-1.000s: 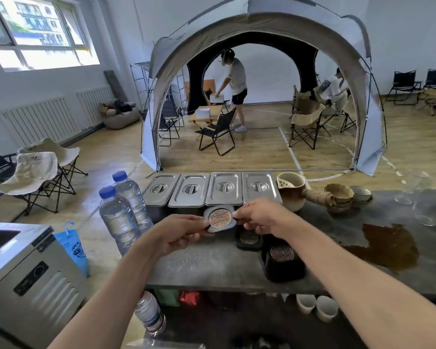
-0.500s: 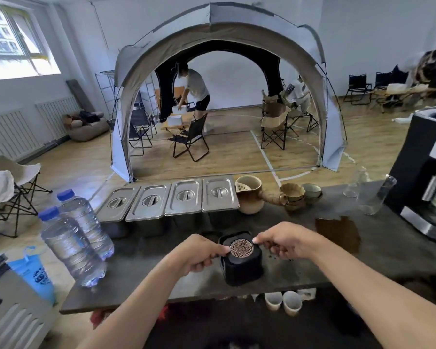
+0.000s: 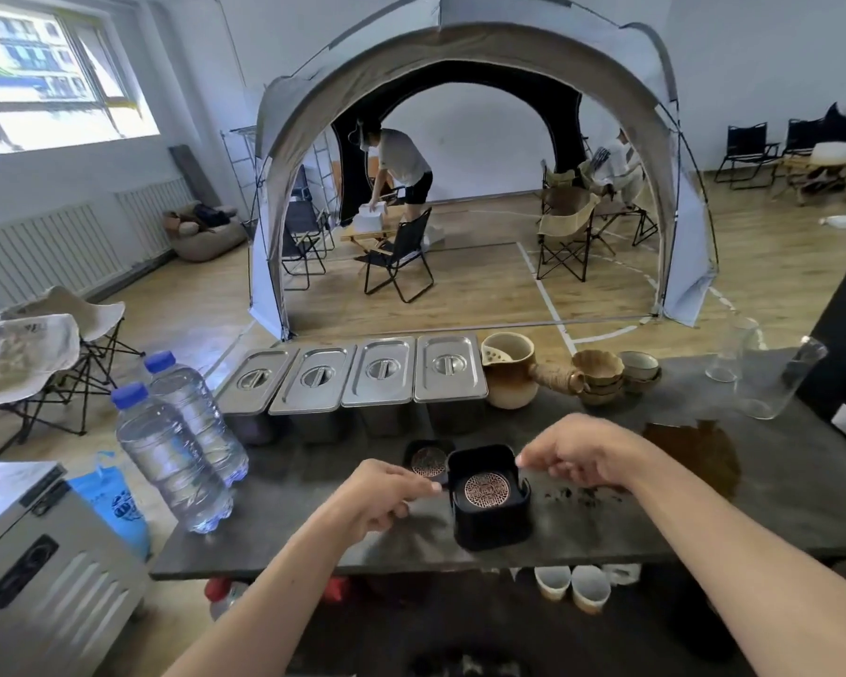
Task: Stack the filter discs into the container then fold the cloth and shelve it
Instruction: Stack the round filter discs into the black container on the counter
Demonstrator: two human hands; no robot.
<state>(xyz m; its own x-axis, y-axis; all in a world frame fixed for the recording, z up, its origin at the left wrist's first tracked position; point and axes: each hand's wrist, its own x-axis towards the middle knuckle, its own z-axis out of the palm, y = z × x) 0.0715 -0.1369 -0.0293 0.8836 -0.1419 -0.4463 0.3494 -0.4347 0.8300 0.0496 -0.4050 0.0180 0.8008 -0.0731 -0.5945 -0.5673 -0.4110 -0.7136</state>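
Black plastic container (image 3: 490, 510) sits on the dark counter (image 3: 606, 525), right betw. both hands, w/ a coppery patterned filter disc (image 3: 486, 489) lying flat in its open top. Left hand (image 3: 379, 495) is just left of the container, fingers curled, thumb and forefinger pinched narrow near the container's left rim; can't tell if they touch it or hold anything. Right hand (image 3: 577, 452) hovers just above and right of the container's back right corner, fingers bent down, fingertips close together, nothing visible in them. A second disc in a black holder (image 3: 428, 461) lies on the counter just beyond the left hand's fingertips, touching or nearly touching the container's back left corner. Well left of the left hand stand two water bottles (image 3: 182, 447). Beyond both hands, a row of four lidded steel pans (image 3: 357, 373). Brown spill (image 3: 694, 452) on the counter to the right of the right hand. No cloth in view that I can make out.
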